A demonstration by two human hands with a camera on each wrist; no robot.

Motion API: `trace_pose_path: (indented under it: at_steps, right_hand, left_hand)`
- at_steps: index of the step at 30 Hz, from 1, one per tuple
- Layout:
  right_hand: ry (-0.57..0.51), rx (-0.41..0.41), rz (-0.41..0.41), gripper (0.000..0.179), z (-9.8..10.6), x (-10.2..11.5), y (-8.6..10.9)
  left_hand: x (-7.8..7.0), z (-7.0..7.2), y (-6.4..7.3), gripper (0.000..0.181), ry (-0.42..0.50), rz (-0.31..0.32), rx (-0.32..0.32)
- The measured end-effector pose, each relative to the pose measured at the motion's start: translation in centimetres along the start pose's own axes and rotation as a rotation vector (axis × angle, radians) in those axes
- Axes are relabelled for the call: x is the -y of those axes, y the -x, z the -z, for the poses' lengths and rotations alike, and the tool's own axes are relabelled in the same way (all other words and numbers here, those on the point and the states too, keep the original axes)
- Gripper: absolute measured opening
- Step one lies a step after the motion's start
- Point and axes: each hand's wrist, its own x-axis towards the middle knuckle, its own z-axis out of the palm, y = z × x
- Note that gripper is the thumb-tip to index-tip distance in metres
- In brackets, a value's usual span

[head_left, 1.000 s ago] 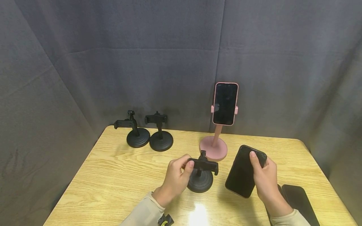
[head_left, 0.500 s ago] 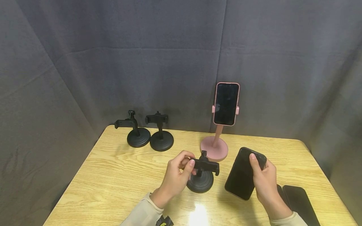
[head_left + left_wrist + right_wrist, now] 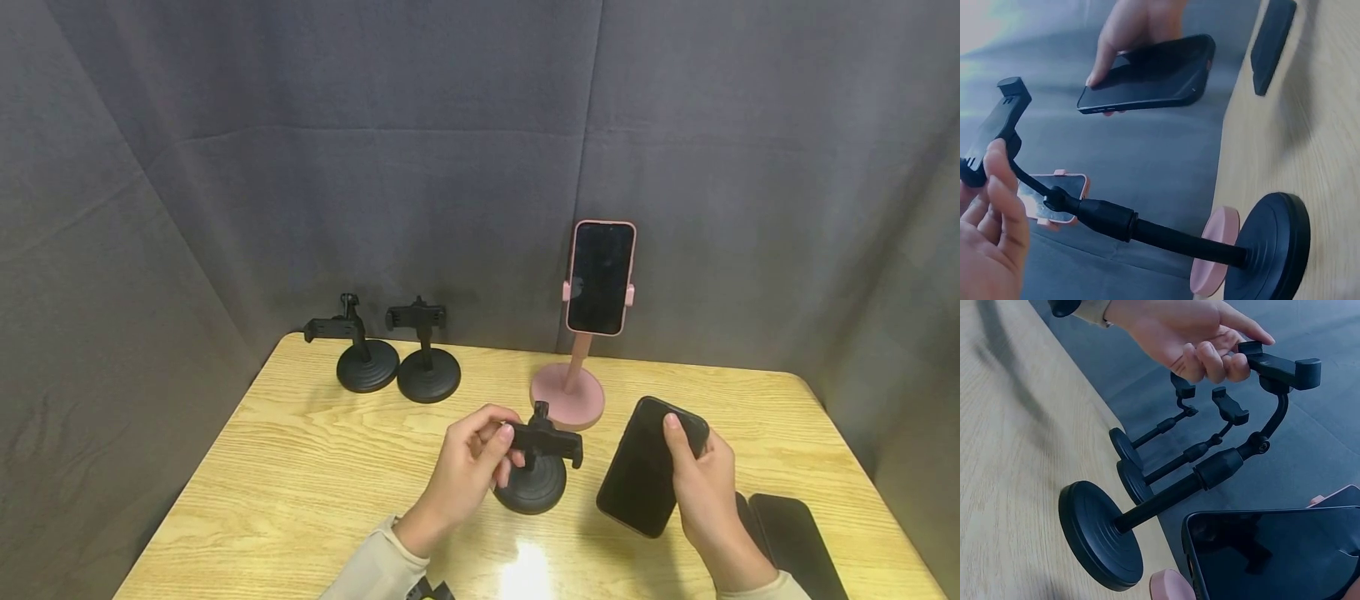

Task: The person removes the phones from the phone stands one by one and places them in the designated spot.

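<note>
In the head view my left hand (image 3: 467, 475) pinches the left end of the clamp on a black phone stand (image 3: 531, 490), thumb in front. The stand's round base rests on the table; its clamp holds no phone. To the right, my right hand (image 3: 703, 492) holds a black smartphone (image 3: 639, 475) by its upper right side, thumb across the dark screen. The left wrist view shows that smartphone (image 3: 1147, 78) raised above the table, apart from the clamp (image 3: 997, 125). In the right wrist view, the left hand's fingers (image 3: 1207, 359) curl at the clamp's end.
Behind stands a pink phone stand (image 3: 567, 396) bearing a pink-cased phone (image 3: 600, 279). Two more black phone stands (image 3: 365, 367) (image 3: 429, 375) are at the back left. Dark phones (image 3: 797, 537) lie at the front right of the wooden table (image 3: 300, 500). A grey curtain (image 3: 375, 167) hangs behind.
The fingers of my left hand have shifted slightly at the clamp's end, with more of them showing below it. The smartphone in my right hand has dropped slightly toward the front.
</note>
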Motion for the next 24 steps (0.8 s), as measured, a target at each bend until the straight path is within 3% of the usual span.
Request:
trace_pose_path:
  at_steps: [9,24]
  right_hand:
    - [-0.005,0.005,0.004,0.02,0.15,-0.22,0.2]
    - [0.018,-0.009,-0.014,0.02,-0.01,-0.46,0.22]
  left_hand:
    - [0.04,0.59,0.11,0.034,0.161,0.05,0.058]
    - [0.4,0.98,0.3,0.044,0.219,0.07,0.2]
